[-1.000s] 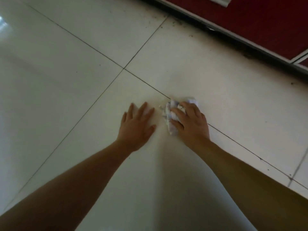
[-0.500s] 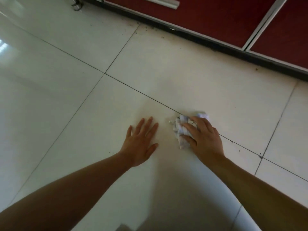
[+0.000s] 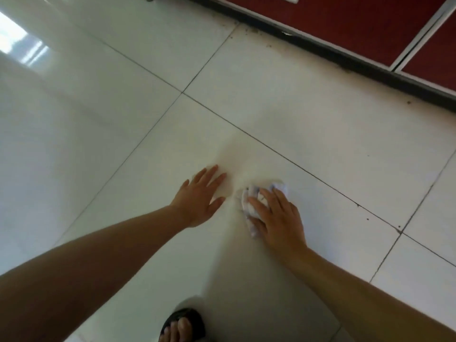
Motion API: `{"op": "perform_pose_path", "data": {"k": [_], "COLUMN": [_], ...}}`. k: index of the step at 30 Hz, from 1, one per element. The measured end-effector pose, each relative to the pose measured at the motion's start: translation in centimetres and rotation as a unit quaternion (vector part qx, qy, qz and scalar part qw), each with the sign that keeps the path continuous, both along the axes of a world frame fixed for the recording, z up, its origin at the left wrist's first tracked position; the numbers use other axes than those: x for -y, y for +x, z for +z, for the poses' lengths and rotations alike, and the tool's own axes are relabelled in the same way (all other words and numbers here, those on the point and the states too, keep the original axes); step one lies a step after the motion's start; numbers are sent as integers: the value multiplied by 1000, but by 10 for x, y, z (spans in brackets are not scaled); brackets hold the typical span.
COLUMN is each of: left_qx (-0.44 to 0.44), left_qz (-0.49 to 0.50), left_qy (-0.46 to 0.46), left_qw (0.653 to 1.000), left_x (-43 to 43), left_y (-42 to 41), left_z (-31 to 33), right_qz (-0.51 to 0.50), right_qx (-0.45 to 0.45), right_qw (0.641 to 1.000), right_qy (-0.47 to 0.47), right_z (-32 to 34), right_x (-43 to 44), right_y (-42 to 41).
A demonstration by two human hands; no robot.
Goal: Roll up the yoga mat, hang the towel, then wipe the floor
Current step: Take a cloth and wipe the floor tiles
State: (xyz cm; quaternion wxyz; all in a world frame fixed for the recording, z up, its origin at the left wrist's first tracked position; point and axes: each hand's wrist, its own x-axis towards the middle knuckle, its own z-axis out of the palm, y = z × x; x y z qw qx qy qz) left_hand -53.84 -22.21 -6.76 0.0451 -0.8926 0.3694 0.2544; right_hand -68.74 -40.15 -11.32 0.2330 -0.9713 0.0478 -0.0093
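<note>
The left hand point(image 3: 201, 197) lies flat on the white tiled floor point(image 3: 98, 144) just left of the frame's centre. Its fingers are straight and slightly spread, the thumb is out to the side, and it holds nothing.

Just to its right, apart from it by a narrow strip of tile, the right hand point(image 3: 280, 218) holds a crumpled white cloth point(image 3: 246, 193) down on the floor. Its fingers bend over the top of the wad and its thumb tucks against the wad's lower edge. The cloth bulges out past the fingertips and between finger and thumb. It sits on the same tile as the left hand, a little below the dark grout line that runs diagonally toward the lower right.

Red cabinet fronts point(image 3: 357, 25) above a dark plinth point(image 3: 345, 55) fill the upper right. At the bottom centre are toes in a black sandal point(image 3: 182, 322).
</note>
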Motion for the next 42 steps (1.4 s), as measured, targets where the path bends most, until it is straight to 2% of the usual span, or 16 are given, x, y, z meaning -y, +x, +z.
{"op": "perform_pose_path", "data": {"k": [2,5,8,10,14,19,23,28,30,33,36,39,42], "left_qx": [3,-1,-29,-32,-16,-8,-21,-15,-3,25,35,15,-60], "left_qz": [10,50,79,79,111,182,250,233,234,230,272,339,390], "left_qy": [21,24,14,-9,-17,-7,26,16,7,-16,-47,-27,-6], "left_qw": [1000,998,996,996,994,983,968,972,972,973,961,940,919], "left_x": [-27,-51,-58,-60,-63,-66,-69,-72,-73,-77,-83,-92,-101], "left_y": [-4,-16,-28,-24,5,44,67,65,64,64,71,99,132], "left_z": [6,12,16,20,13,-7,-15,-18,-19,-22,-20,-11,-8], "right_qz": [41,19,-9,0,67,1,-29,-103,-66,-6,-22,-79,-84], "right_qx": [-12,1,-65,-76,-32,-17,5,-80,-59,-12,9,0,-2], "right_qw": [999,1000,998,997,997,1000,999,991,995,1000,999,996,996], "right_qy": [-5,1,20,3,-25,-7,-13,24,48,18,45,49,36], "right_z": [0,7,15,17,5,4,-3,-2,-4,1,6,0,-2], "right_x": [-8,-11,-18,-27,-44,-53,-52,-63,-79,-84,-77,-75,-81], "right_y": [7,56,92,87,55,63,104,147,138,126,142,171,211]}}
